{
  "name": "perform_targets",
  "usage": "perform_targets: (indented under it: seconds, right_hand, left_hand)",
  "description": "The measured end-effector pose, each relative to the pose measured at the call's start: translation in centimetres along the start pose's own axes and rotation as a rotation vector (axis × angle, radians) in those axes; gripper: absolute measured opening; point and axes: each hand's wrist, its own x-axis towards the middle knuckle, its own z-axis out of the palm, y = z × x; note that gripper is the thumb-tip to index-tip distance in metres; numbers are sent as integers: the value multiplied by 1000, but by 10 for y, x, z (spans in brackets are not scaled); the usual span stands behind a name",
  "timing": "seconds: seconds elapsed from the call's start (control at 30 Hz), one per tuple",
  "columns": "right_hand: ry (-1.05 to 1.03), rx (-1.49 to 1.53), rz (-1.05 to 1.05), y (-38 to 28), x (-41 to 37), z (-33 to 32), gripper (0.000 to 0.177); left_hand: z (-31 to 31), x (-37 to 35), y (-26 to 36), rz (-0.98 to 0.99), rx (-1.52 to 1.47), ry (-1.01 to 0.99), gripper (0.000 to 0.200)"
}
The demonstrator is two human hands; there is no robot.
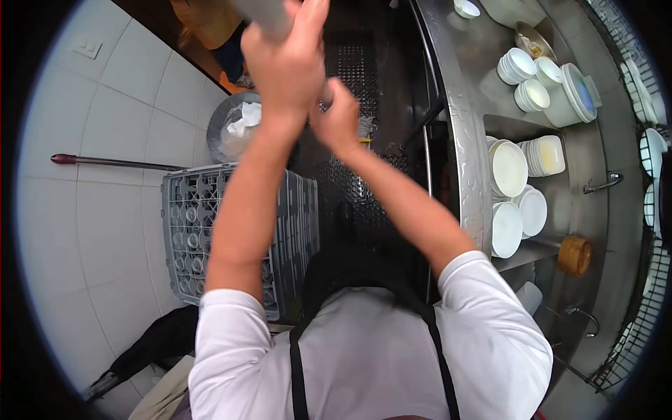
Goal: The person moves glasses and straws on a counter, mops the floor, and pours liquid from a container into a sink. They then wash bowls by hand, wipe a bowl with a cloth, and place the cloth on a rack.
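A grey pole [266,15], blurred near the camera, slants across the top middle. My left hand [287,66] is wrapped round its upper part. Lower on the same pole, my right hand [337,117] is closed too, just right of my left wrist. Beyond my right hand, a pale, stringy thing with a yellow strip [365,133] lies on the wet, dark textured floor [357,66]; whether it joins the pole cannot be made out.
Left of my arms stand a grey rack stack [299,210] holding glasses and a lined bin [222,119]. Another person [213,21] stands at the top left. On the right, a steel counter [472,161] bears white bowls [518,66]; stacked dishes [509,168] sit in its sink.
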Motion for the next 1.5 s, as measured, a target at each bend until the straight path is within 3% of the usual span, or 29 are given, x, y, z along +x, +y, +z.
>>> perform_targets:
  seconds: [0.07, 0.1, 0.17, 0.23, 0.27, 0.33, 0.4, 0.43, 0.53, 0.6, 0.67, 0.73, 0.87, 1.0, 1.2, 1.3, 1.5]
  right_hand:
    - [-99, 9, 176, 5, -29, 0, 28]
    - [-213, 67, 71, 15, -39, -1, 24]
    - [-672, 226, 49, 14, -43, -16, 24]
    - [-1056, 272, 10, 6, -43, -24, 26]
    - [-1197, 278, -11, 0, -46, -24, 27]
    - [-973, 293, 83, -7, -62, -16, 35]
    - [-680, 196, 133, -12, -98, -7, 42]
    - [-536, 83, 14, -18, -116, -12, 55]
    - [-638, -43, 47, -9, -138, -43, 69]
    - [-656, -177, 47, 39, -151, -62, 70]
    - [-669, -291, 186, 109, -166, -82, 60]
    - [-736, -492, 493, 158, -173, -113, 55]
    - [-778, -821, 707, 230, -171, -162, 54]
    - [-687, -672, 909, 255, -125, -187, 52]
    - [-539, -565, 906, 263, -50, -168, 50]
    - [-588, -556, 871, 272, -22, -148, 49]
    - [-793, -673, 896, 305, 20, -108, 47]
  left_hand:
    - [-6, -42, 18, -262, -104, 101, 34]
    - [-22, -52, 26, -331, -164, 69, 29]
    - [-75, -62, 18, -324, -518, -442, 29]
    - [-97, -67, 28, -152, -540, -692, 30]
    - [-102, -74, 32, -178, -528, -606, 29]
    - [-112, -93, 38, -226, -496, -428, 30]
    - [-120, -112, 42, -239, -359, -128, 32]
    - [-124, -119, 42, -237, -289, 22, 34]
    - [-172, -140, 39, -270, -159, 356, 37]
    - [-209, -157, 40, -280, -85, 513, 40]
    - [-233, -171, 42, -291, -45, 615, 43]
    - [-245, -179, 39, -287, 28, 766, 44]
    - [-257, -181, 31, -285, 14, 744, 44]
    - [-253, -168, 24, -273, 13, 765, 40]
    - [-252, -165, 19, -247, 6, 752, 34]
    - [-249, -168, 21, -263, -36, 689, 36]
    - [-231, -156, 0, -290, 174, 890, 34]
